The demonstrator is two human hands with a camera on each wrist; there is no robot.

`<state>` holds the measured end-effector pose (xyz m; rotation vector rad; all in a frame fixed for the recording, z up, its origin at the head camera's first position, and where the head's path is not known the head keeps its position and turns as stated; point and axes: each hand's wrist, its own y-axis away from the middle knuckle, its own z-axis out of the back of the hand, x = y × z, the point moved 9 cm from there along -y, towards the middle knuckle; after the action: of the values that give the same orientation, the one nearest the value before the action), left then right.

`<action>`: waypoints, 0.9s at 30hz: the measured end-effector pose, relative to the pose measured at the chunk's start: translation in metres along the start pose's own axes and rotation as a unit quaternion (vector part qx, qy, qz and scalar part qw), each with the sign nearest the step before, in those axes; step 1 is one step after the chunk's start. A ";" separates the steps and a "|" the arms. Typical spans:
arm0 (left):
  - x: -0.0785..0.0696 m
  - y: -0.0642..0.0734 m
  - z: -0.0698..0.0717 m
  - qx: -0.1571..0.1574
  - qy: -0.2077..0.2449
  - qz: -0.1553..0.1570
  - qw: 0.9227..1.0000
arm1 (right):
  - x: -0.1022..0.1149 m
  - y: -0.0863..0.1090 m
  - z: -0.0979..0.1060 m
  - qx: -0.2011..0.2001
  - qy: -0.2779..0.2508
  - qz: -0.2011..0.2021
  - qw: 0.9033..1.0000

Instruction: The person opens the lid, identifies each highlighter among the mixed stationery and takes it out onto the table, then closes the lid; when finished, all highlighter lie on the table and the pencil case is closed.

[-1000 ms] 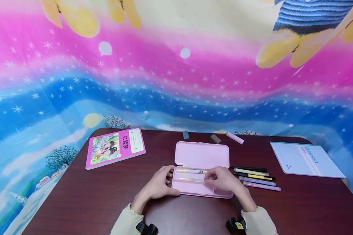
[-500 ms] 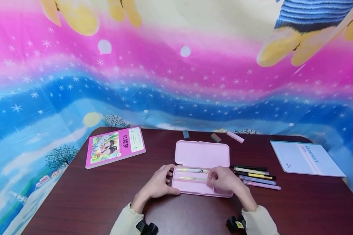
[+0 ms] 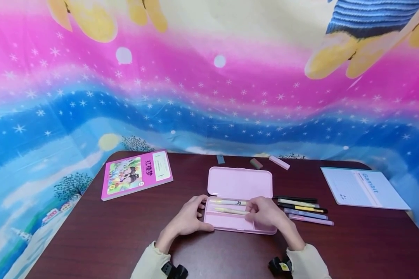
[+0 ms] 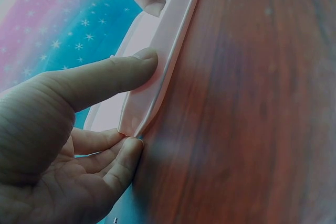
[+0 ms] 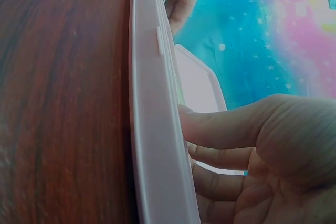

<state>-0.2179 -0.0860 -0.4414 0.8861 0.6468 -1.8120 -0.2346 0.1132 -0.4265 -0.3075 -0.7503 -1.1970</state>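
head view: "gambit" is printed on the pale notebook [image 3: 366, 190], "红楼梦" on the pink book [image 3: 137, 175]. between them, on the wood-grained, dark reddish table [image 3: 77, 232], lies the open, smooth pink case [image 3: 227, 222] with rounded corners. the left hand [image 3: 186, 219] grips its left end, thumb against the front wall; the right hand [image 3: 265, 213] pinches the right end of a slim, yellowish pen [image 3: 230, 210] inside, beside another patterned pen [image 3: 227, 202].

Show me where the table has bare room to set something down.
The table is bare between the pink book and the left hand, and in front of the Gambit notebook, right of the five pens. It is crowded beside the pencil case, where those pens lie close together by the right hand.
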 end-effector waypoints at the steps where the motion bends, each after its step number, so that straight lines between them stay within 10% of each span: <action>1: 0.000 0.000 0.000 -0.001 0.000 0.001 1.000 | 0.000 0.000 0.000 0.000 0.000 0.005 1.000; 15: 0.000 -0.001 0.000 -0.005 0.009 -0.006 1.000 | 0.010 -0.002 0.015 -0.030 -0.062 0.079 0.995; 27: 0.002 -0.001 -0.001 -0.005 0.007 -0.008 1.000 | -0.005 -0.001 0.025 -0.065 -0.207 0.002 0.976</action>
<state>-0.2189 -0.0859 -0.4432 0.8897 0.6716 -1.8174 -0.2452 0.1316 -0.4115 -0.6808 -1.0322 -1.1936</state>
